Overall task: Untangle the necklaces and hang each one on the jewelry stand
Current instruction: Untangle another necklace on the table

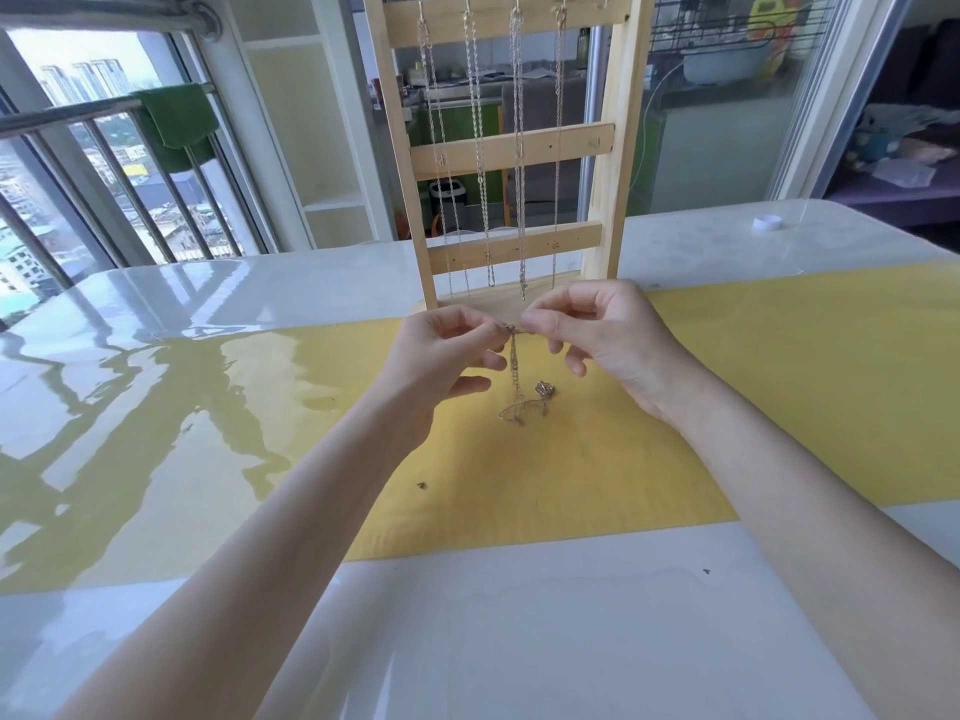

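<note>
Both the left hand and right hand pinch the thin, limp, snag-prone necklace chain near its knot, just in front of the jewelry stand.

1. The shiny white desk has a yellow mat across it.
2. A wooden stand stands at the mat's far edge.
3. A small chain lies on the mat.
4. A white cap sits far right.

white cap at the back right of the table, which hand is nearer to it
Right. The right hand is closer to the white cap, which sits beyond and right of it; the left hand is farther left.
</note>
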`<state>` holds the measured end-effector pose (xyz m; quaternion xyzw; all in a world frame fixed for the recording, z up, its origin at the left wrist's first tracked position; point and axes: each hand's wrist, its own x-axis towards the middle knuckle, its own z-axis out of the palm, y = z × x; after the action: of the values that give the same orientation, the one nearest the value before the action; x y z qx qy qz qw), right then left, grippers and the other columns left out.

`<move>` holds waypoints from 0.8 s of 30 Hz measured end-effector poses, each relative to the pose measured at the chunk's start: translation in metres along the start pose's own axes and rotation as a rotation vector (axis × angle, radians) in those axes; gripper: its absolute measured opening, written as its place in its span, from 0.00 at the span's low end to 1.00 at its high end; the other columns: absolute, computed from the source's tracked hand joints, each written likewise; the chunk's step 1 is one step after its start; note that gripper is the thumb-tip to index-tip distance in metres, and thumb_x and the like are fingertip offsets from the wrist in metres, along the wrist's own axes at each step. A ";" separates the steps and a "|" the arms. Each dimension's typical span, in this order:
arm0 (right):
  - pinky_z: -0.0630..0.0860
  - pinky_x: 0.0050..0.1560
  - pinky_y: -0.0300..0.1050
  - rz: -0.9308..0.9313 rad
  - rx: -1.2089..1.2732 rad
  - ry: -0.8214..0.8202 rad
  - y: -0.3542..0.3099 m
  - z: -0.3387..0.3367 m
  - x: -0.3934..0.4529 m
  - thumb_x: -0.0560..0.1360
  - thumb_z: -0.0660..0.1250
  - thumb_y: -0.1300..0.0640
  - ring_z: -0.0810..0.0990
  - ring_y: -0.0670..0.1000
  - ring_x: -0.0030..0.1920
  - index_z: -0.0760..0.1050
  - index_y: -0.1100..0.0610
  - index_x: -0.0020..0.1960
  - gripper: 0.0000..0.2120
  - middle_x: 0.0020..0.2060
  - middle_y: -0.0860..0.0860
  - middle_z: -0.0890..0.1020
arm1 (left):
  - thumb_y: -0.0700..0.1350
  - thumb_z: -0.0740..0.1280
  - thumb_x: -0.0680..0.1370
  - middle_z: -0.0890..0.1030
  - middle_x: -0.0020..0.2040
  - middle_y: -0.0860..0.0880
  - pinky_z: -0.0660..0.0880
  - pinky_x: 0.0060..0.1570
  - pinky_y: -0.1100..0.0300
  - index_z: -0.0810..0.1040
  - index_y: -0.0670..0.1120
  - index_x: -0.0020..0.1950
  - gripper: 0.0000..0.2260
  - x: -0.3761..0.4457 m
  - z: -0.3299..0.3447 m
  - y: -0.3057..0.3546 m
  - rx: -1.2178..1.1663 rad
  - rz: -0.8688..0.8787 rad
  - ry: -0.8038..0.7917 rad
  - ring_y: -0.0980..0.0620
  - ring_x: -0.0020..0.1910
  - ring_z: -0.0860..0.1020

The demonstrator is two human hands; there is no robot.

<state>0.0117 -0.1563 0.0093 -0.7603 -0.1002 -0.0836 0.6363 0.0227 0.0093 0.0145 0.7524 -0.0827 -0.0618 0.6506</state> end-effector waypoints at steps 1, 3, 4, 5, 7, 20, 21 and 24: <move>0.69 0.25 0.38 -0.014 -0.015 -0.007 -0.002 0.001 -0.001 0.72 0.72 0.60 0.73 0.48 0.31 0.81 0.59 0.41 0.02 0.35 0.53 0.79 | 0.41 0.68 0.76 0.79 0.32 0.52 0.73 0.30 0.67 0.78 0.45 0.40 0.05 0.001 0.000 -0.001 0.001 -0.011 0.009 0.59 0.32 0.78; 0.69 0.25 0.36 -0.026 -0.053 -0.028 -0.004 0.002 -0.001 0.71 0.73 0.61 0.71 0.43 0.25 0.82 0.59 0.41 0.02 0.30 0.50 0.79 | 0.41 0.69 0.75 0.79 0.32 0.52 0.73 0.29 0.67 0.79 0.44 0.40 0.04 0.001 0.001 -0.001 0.015 -0.018 0.013 0.60 0.31 0.78; 0.69 0.25 0.35 -0.033 -0.075 -0.041 -0.004 0.002 -0.001 0.71 0.73 0.62 0.70 0.43 0.23 0.82 0.59 0.40 0.01 0.29 0.48 0.78 | 0.41 0.69 0.75 0.79 0.32 0.52 0.72 0.29 0.67 0.79 0.44 0.40 0.04 0.001 0.002 -0.001 0.021 -0.017 0.012 0.60 0.31 0.78; 0.69 0.25 0.35 -0.039 -0.097 -0.055 -0.004 0.003 -0.001 0.70 0.73 0.62 0.69 0.43 0.22 0.81 0.58 0.40 0.01 0.27 0.46 0.79 | 0.41 0.69 0.75 0.78 0.32 0.52 0.72 0.28 0.67 0.79 0.44 0.40 0.04 0.001 0.002 -0.001 0.027 -0.016 0.011 0.60 0.31 0.78; 0.69 0.25 0.35 -0.048 -0.122 -0.070 -0.003 0.004 -0.001 0.70 0.73 0.62 0.69 0.43 0.21 0.81 0.56 0.40 0.02 0.25 0.43 0.79 | 0.40 0.68 0.75 0.78 0.32 0.52 0.72 0.28 0.68 0.79 0.44 0.39 0.05 0.000 0.002 -0.001 0.040 -0.011 0.015 0.60 0.30 0.77; 0.68 0.29 0.29 -0.111 -0.430 -0.043 -0.003 0.008 -0.003 0.73 0.70 0.63 0.74 0.41 0.27 0.77 0.57 0.40 0.04 0.33 0.45 0.78 | 0.41 0.64 0.75 0.72 0.34 0.51 0.72 0.29 0.68 0.74 0.46 0.33 0.10 0.005 -0.004 -0.004 0.070 -0.099 0.017 0.56 0.34 0.71; 0.69 0.29 0.30 -0.098 -0.390 -0.071 -0.005 0.008 -0.004 0.73 0.71 0.62 0.74 0.39 0.24 0.79 0.56 0.43 0.03 0.33 0.43 0.78 | 0.41 0.64 0.76 0.73 0.36 0.50 0.73 0.31 0.67 0.75 0.45 0.35 0.09 0.005 -0.004 -0.004 0.065 -0.093 0.002 0.55 0.37 0.72; 0.69 0.28 0.32 -0.081 -0.360 -0.121 -0.005 0.014 -0.004 0.73 0.72 0.60 0.73 0.38 0.22 0.81 0.57 0.44 0.01 0.32 0.43 0.79 | 0.40 0.64 0.76 0.74 0.39 0.49 0.76 0.38 0.65 0.75 0.42 0.38 0.07 0.005 0.000 -0.005 0.050 -0.050 -0.010 0.54 0.41 0.73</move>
<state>0.0064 -0.1419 0.0105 -0.8609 -0.1524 -0.0798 0.4788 0.0281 0.0086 0.0099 0.7698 -0.0684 -0.0798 0.6295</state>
